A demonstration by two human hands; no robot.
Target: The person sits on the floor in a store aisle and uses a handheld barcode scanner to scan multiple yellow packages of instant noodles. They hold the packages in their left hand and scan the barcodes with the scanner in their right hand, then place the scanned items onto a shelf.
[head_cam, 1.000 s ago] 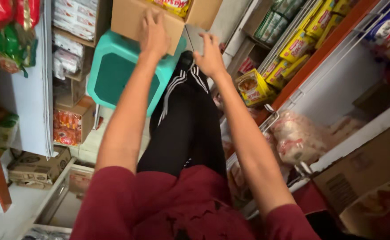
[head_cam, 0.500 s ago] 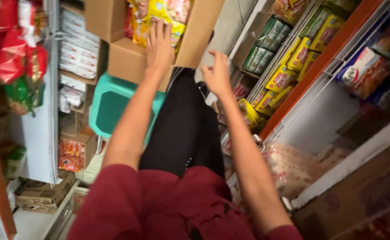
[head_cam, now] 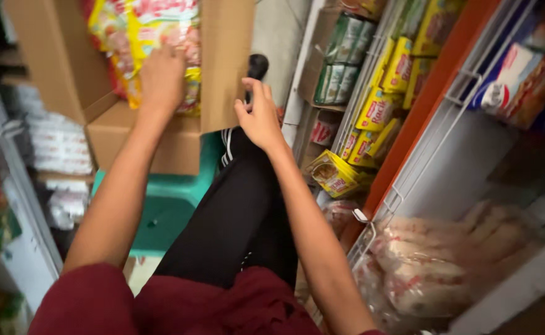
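Head view: left hand [head_cam: 161, 77] on snack packets [head_cam: 154, 31]; right hand [head_cam: 259, 115] on carton flap [head_cam: 226, 62].

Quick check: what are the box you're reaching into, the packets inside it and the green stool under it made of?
Box: plain brown cardboard, matte, with folded flaps. Packets under the left hand: glossy printed plastic film, judging by its sheen. Stool: likely moulded plastic, smooth uniform teal.
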